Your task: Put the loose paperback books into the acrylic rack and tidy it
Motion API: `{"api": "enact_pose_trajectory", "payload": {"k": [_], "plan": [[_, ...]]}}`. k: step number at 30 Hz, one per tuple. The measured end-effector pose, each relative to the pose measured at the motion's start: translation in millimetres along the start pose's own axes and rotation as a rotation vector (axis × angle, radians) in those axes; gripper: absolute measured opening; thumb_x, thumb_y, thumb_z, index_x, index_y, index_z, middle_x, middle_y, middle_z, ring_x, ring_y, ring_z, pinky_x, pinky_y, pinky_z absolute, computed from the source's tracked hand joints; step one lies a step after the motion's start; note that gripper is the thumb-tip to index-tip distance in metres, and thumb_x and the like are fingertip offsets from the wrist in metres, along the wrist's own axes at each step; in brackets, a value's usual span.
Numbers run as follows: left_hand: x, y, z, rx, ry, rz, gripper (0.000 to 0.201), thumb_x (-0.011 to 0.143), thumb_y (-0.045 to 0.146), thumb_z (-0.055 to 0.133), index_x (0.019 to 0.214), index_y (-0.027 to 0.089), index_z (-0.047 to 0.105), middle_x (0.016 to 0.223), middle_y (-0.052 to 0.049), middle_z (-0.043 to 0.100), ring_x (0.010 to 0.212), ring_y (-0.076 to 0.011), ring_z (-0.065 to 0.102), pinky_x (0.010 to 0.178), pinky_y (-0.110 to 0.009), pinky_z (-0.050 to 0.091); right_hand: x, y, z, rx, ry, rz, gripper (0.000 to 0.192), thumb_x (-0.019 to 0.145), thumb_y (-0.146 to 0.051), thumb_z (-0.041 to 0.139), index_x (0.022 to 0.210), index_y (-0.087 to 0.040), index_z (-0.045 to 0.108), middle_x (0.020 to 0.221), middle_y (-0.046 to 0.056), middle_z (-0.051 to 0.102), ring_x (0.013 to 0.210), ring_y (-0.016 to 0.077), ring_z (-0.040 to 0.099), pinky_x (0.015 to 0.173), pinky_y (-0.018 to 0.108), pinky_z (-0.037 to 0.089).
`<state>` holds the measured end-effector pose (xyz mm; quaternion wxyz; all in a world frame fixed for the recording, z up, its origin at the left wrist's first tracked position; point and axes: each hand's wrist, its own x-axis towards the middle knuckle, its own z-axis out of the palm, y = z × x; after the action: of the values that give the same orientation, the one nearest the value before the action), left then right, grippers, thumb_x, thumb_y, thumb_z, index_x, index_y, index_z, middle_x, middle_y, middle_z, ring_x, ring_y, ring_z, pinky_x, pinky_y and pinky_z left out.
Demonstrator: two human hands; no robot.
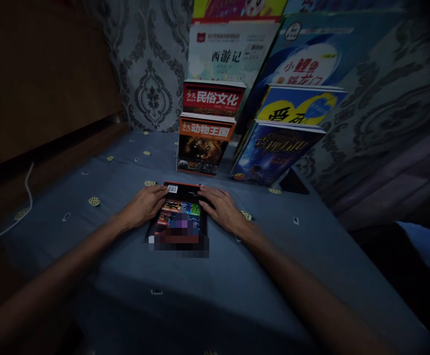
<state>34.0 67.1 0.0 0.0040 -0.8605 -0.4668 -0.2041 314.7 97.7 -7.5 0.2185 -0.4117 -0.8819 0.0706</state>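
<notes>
A black book (182,195) lies on the patterned cloth, its face with a white barcode label and rows of small colourful pictures turned up. Its lower part is blurred by a mosaic of squares. My left hand (148,203) grips the book's far left edge, with the fingertips beside the barcode. On the opposite edge my right hand (220,207) holds the book, fingers reaching over its upper right corner. Both thumbs are hard to make out in the dim light.
Behind the book stand upright children's books: one with a lion cover (203,148), a red-covered one (215,98), a dark blue one (274,153) and larger ones behind. A wooden panel (45,74) borders the left, where a white cable (28,192) hangs over the grey-blue cloth (122,266).
</notes>
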Motion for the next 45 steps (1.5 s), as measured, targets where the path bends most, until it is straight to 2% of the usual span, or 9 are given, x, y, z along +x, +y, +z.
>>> {"api": "enact_pose_trajectory", "payload": {"k": [9,15,20,25,29,36,42,45], "plan": [[-26.7,26.6,-14.0,0.041,0.002,0.041,0.037,0.102,0.031,0.037,0.123,0.016,0.063,0.130,-0.012,0.065,0.117,-0.0255,0.062,0.100,-0.046,0.052,-1.8,-3.5,-2.8,-0.007,-0.003,0.002,0.037,0.099,-0.032,0.045,0.129,-0.021,0.062,0.141,0.011,0.059,0.134,0.0265,0.052,0.111,0.051,0.040],[-49.9,43.6,-21.2,-0.025,0.071,0.083,0.035,0.102,0.027,0.040,0.129,0.018,0.059,0.129,-0.011,0.065,0.117,-0.0242,0.063,0.100,-0.047,0.054,-0.7,-3.8,-2.5,-0.018,-0.005,0.009,0.036,0.099,-0.031,0.045,0.129,-0.023,0.063,0.141,0.010,0.059,0.134,0.0265,0.052,0.109,0.052,0.041],[-67.6,58.6,-22.7,-0.032,0.096,0.091,0.035,0.101,0.027,0.043,0.133,0.020,0.056,0.130,-0.011,0.065,0.119,-0.0245,0.063,0.101,-0.048,0.053,-0.5,-5.3,-3.0,-0.019,-0.014,0.011,0.037,0.099,-0.030,0.045,0.129,-0.019,0.063,0.141,0.013,0.059,0.135,0.0268,0.051,0.110,0.052,0.041],[-78.3,77.0,-22.5,-0.033,0.136,0.130,0.036,0.101,0.030,0.047,0.134,0.019,0.053,0.131,-0.012,0.064,0.119,-0.0242,0.062,0.099,-0.046,0.054,-1.5,-1.9,3.3,-0.025,0.025,-0.029,0.036,0.099,-0.029,0.043,0.128,-0.023,0.064,0.140,0.011,0.060,0.132,0.0263,0.054,0.110,0.052,0.039],[-82.7,79.4,-17.4,-0.032,0.119,0.130,0.042,0.099,0.035,0.050,0.138,0.020,0.047,0.133,-0.013,0.062,0.121,-0.0258,0.061,0.102,-0.051,0.052,-5.9,-2.1,7.2,-0.046,0.032,-0.069,0.036,0.100,-0.024,0.040,0.127,-0.021,0.064,0.136,0.011,0.063,0.130,0.0245,0.056,0.110,0.051,0.040],[-88.6,77.8,-12.9,-0.003,0.114,0.157,0.058,0.097,0.046,0.053,0.145,0.020,0.037,0.137,-0.016,0.058,0.127,-0.0281,0.056,0.106,-0.054,0.046,-26.6,-26.1,-4.1,-0.006,-0.004,-0.122,0.036,0.100,-0.027,0.042,0.130,-0.020,0.062,0.137,0.011,0.062,0.134,0.0253,0.053,0.110,0.051,0.042],[-102.1,94.8,-25.9,0.018,0.068,0.193,0.065,0.093,0.053,0.056,0.145,0.019,0.037,0.135,-0.015,0.060,0.123,-0.0271,0.059,0.107,-0.051,0.046,-59.2,-45.4,-15.6,0.034,-0.050,-0.140,0.040,0.099,-0.031,0.047,0.138,-0.024,0.055,0.143,0.010,0.057,0.137,0.0268,0.049,0.111,0.056,0.042],[-112.2,103.8,-28.5,0.056,0.035,0.218,0.059,0.095,0.047,0.055,0.143,0.015,0.041,0.133,-0.015,0.062,0.122,-0.0265,0.060,0.106,-0.049,0.047,-80.0,-51.2,-19.6,0.050,-0.069,-0.138,0.046,0.099,-0.038,0.049,0.143,-0.026,0.049,0.147,0.009,0.053,0.139,0.0277,0.046,0.113,0.059,0.039]]}}
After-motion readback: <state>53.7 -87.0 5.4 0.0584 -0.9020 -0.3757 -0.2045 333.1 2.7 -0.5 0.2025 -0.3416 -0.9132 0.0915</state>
